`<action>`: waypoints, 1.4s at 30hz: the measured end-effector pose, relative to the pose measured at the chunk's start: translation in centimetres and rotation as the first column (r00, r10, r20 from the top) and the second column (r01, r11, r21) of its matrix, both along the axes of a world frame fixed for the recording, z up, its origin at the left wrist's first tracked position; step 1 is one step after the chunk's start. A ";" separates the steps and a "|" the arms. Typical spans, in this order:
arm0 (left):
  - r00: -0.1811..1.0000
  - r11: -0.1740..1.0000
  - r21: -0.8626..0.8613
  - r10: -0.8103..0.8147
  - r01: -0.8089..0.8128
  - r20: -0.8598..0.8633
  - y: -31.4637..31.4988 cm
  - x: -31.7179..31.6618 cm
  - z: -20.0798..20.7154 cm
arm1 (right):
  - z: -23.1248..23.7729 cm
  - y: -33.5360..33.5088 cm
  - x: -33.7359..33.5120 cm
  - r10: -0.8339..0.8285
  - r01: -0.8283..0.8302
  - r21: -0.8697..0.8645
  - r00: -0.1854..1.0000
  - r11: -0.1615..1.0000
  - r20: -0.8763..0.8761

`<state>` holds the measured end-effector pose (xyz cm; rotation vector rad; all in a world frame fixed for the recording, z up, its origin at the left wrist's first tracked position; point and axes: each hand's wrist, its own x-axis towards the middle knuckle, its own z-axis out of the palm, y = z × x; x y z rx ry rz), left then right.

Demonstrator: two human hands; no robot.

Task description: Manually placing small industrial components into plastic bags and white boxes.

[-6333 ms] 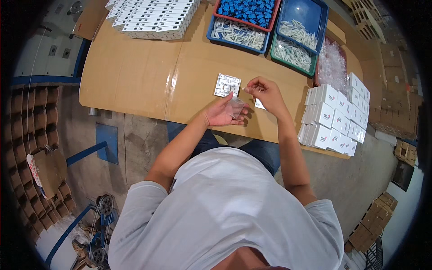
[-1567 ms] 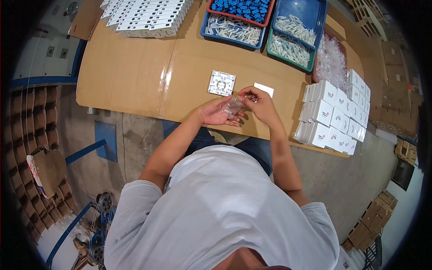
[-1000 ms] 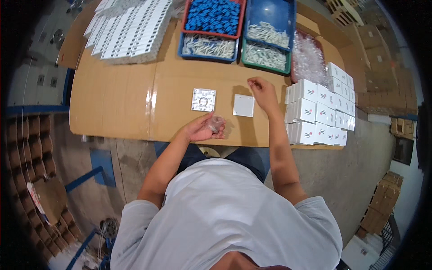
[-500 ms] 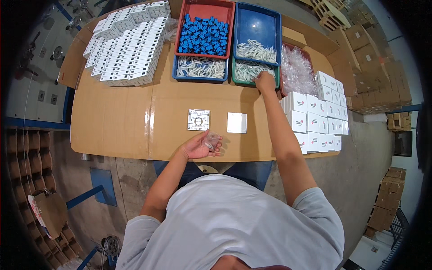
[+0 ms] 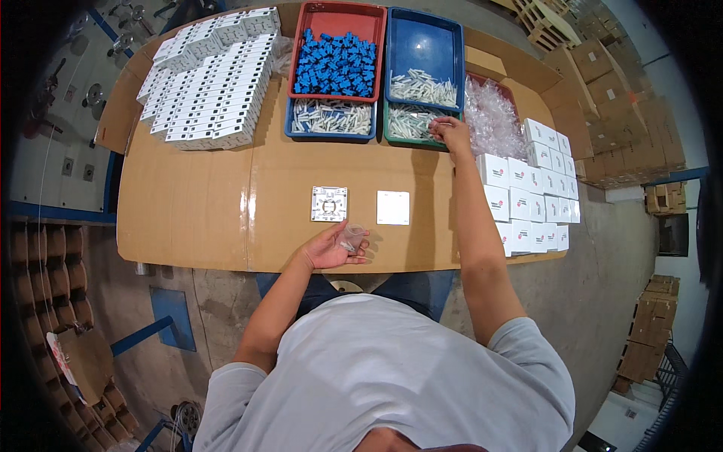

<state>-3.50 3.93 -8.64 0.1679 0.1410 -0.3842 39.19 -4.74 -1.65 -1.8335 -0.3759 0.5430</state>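
My left hand [image 5: 328,247] is closed around a small clear plastic bag [image 5: 351,239], palm up near the table's front edge. A few small pale pieces show inside the bag. My right hand [image 5: 453,135] is over the right side of a green tray [image 5: 410,140] full of small pale plug-like pieces [image 5: 410,120]. Its fingertips are pinched together, and what they hold is too small to make out. Beyond my left hand lies a square white frame with a round centre [image 5: 329,204]. To its right is a flat white square plate [image 5: 393,208].
A red tray of blue parts [image 5: 336,66] overlaps a blue tray of pale pieces [image 5: 331,135]. Another blue tray [image 5: 424,45] sits over the green one. Clear bags [image 5: 493,120] fill a tray at right. White boxes [image 5: 520,203] and stacked white units [image 5: 215,83] flank the cardboard-covered table [image 5: 188,203].
My right hand has shifted slightly right and its pinched fingertips now show above the pieces in the green tray. My left hand stays in place with the bag.
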 end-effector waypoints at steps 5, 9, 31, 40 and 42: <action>1.000 1.000 -0.025 0.004 -0.004 -0.009 -0.2 0.0 -0.3 | -1.5 -0.9 0.1 -0.089 0.098 0.178 0.994 0.979 -0.060; 0.997 0.997 -0.069 0.031 -0.036 -0.070 -0.3 0.3 -0.4 | -0.9 -2.0 -0.1 -0.102 0.059 0.230 0.978 0.972 0.180; 0.996 0.996 -0.050 0.076 -0.073 0.049 -0.3 0.2 0.1 | 5.7 -3.5 -25.4 0.757 -0.736 -0.215 0.652 0.641 0.025; 0.999 1.000 0.000 0.024 -0.024 0.043 -0.5 -0.4 -0.2 | 3.1 -1.3 -20.9 0.538 -0.535 -0.058 0.836 0.843 0.112; 0.997 0.999 0.034 0.018 -0.021 0.074 -0.2 -0.3 0.2 | 2.9 0.9 -19.7 0.490 -0.480 -0.101 0.840 0.871 0.232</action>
